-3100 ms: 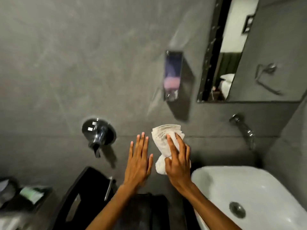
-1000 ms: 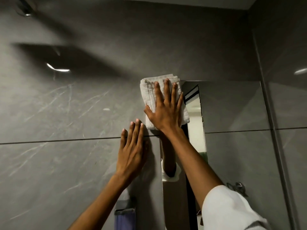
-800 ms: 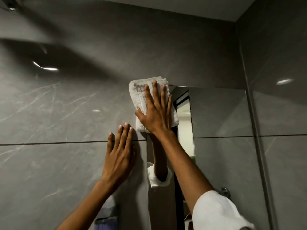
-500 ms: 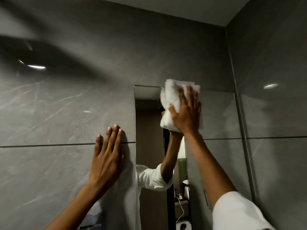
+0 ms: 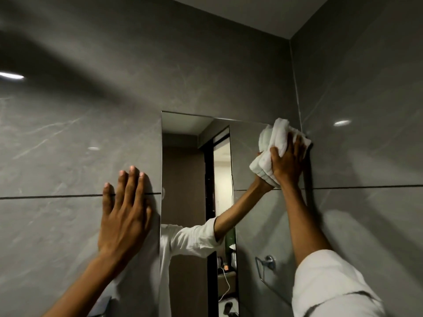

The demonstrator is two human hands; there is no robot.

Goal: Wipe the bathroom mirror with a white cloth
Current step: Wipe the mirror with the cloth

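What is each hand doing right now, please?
Left hand: open, flat against the grey wall beside the mirror, holding nothing.
Right hand: pressing the white cloth against the mirror's top right corner.

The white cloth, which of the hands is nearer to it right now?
Right. The right hand presses the white cloth against the mirror; the left hand lies flat on the wall, apart.

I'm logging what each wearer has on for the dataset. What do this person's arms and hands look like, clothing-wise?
Both hands are bare: no gloves, and no rings or watch that I can make out on the left hand or the right hand. The right arm wears a white sleeve pushed up, leaving the forearm bare. The left forearm is bare as far as the frame shows.
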